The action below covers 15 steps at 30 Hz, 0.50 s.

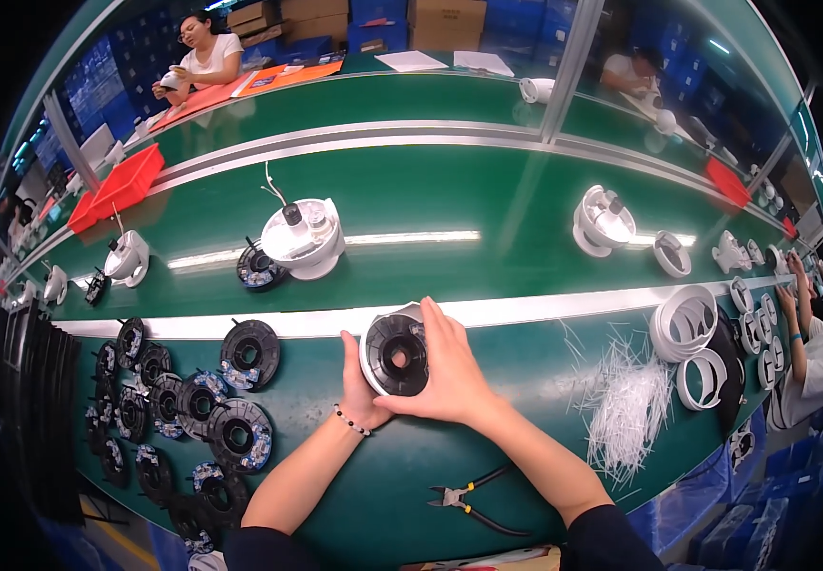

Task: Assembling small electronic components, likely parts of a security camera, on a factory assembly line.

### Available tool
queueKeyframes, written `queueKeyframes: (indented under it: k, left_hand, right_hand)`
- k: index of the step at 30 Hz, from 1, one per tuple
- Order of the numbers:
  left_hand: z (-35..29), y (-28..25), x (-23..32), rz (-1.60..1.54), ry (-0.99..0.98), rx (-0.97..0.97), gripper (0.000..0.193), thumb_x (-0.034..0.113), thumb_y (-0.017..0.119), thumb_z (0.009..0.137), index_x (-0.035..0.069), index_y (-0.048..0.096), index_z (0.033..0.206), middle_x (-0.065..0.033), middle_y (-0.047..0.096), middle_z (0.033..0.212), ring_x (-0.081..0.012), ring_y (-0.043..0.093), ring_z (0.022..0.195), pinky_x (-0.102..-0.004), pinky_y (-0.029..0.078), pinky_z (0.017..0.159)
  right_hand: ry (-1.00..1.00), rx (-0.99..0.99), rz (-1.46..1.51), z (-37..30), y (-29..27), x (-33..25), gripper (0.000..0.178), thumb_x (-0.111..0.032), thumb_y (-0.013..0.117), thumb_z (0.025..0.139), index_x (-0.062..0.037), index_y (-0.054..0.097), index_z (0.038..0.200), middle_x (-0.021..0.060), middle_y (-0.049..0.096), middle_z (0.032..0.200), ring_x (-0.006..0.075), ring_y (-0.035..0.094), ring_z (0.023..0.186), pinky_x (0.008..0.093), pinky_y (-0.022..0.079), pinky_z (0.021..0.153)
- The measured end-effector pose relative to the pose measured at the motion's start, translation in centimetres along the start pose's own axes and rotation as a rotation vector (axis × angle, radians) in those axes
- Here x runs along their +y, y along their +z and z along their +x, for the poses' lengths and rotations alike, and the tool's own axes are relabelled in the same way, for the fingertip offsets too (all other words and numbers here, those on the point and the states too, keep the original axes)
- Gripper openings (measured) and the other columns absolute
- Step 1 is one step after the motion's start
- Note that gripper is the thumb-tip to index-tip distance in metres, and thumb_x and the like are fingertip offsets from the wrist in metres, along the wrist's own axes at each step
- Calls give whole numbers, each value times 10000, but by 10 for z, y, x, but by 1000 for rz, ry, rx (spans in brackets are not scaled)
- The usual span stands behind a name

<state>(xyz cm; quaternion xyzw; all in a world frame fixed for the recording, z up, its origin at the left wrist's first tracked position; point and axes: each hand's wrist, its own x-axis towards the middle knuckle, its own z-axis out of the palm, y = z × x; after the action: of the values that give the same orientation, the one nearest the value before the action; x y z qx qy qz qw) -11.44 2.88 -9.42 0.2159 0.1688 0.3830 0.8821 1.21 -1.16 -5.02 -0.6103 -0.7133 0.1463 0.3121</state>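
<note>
The person's two hands were closed around a black disc (383, 352), holding it up between them above the near part of the green desk (535, 381), just this side of a white rail (183, 325). A white rim (366, 358) showed along the disc's left and upper edge, and there was a round hole in its middle. The left hand (360, 385) cupped it from the left and below, thumb up along the side, its other fingers mostly hidden; a beaded bracelet (352, 422) circled that wrist. The right hand (451, 369) clasped the right side, fingers reaching to the top and thumb along the bottom.

A pair of pliers (453, 497) with yellow and black handles lay open near the right forearm. To the left, many black discs with blue circuit boards (224, 440) were spread in a loose group. To the right lay a heap of thin white strips (625, 409), with white rings (663, 328) just beyond it. Past the rail stood white housings (308, 249), two red bins (130, 181) and, farther off, a co-worker (209, 59) holding a white part.
</note>
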Motion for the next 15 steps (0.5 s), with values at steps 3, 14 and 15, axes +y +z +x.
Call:
queueKeyframes:
  k: [3, 14, 15]
  left_hand:
    - [-2, -2, 4, -11, 1, -19, 822, 717, 196, 769, 73, 374, 1248, -98, 455, 1217, -235, 456, 1105, -372, 378, 934]
    - [-14, -9, 6, -65, 28, -40, 736, 650, 334, 783, 61, 401, 1220, -106, 478, 1188, -236, 476, 1075, -372, 390, 919]
    - [-14, -9, 5, -114, 23, -31, 690, 605, 377, 781, 59, 419, 1200, -105, 494, 1167, -234, 488, 1056, -370, 397, 907]
  right_hand:
    - [55, -7, -37, 0, 3, -10, 1162, -477, 745, 485, 129, 141, 1271, 277, 273, 1287, 409, 311, 1155, 454, 331, 924]
    - [103, 77, -71, -7, 19, -23, 1158, -505, 735, 484, 106, 150, 1275, 259, 275, 1276, 402, 318, 1124, 474, 335, 871]
    - [73, 121, -82, -8, 23, -23, 1144, -511, 728, 492, 89, 156, 1281, 258, 260, 1284, 404, 305, 1131, 486, 314, 879]
